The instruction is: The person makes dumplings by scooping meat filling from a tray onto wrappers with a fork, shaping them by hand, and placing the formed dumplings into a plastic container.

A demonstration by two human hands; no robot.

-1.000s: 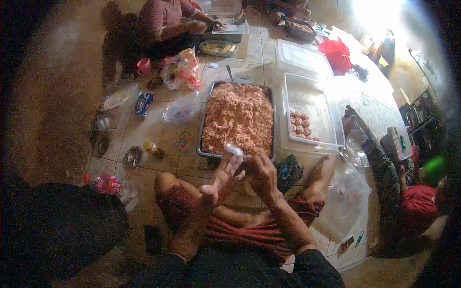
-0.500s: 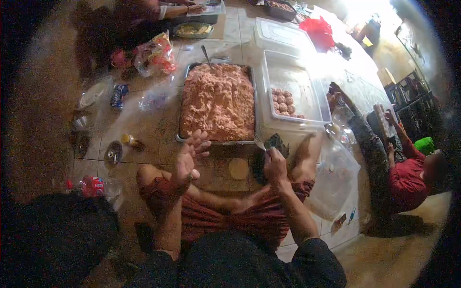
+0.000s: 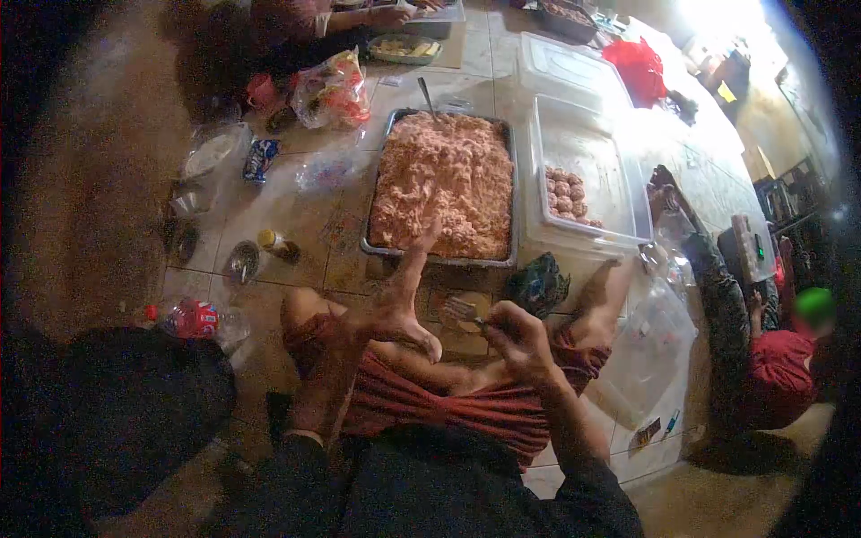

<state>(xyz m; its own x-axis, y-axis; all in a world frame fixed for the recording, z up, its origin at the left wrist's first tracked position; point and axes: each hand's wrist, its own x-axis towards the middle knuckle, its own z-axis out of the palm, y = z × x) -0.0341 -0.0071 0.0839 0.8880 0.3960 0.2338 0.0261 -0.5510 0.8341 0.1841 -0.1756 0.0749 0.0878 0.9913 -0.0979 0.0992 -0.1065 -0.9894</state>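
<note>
A dark tray [image 3: 367, 224] heaped with pink minced mixture [image 3: 444, 179] lies in front of me, a metal handle [image 3: 426, 97] standing up at its far edge. My left hand [image 3: 404, 300] is open, fingers spread, just this side of the tray, with nothing visible in it. My right hand [image 3: 520, 336] is closed on a fork [image 3: 462, 309], whose tines point left toward my left hand without touching it. Right of the tray, a clear plastic container [image 3: 587, 143] holds several round balls [image 3: 567, 195] of the mixture in its near left corner.
A dark plastic bag [image 3: 540, 285] lies near my right knee. Left are a small jar [image 3: 276, 242], a blue packet [image 3: 261, 161] and a bottle [image 3: 193, 318]. A person in red [image 3: 776, 377] sits at the right; another person's hands [image 3: 392, 15] show at the top.
My left hand has turned and swung inward toward my right hand. The fork has tipped from pointing up to pointing left. The camera view has shifted.
</note>
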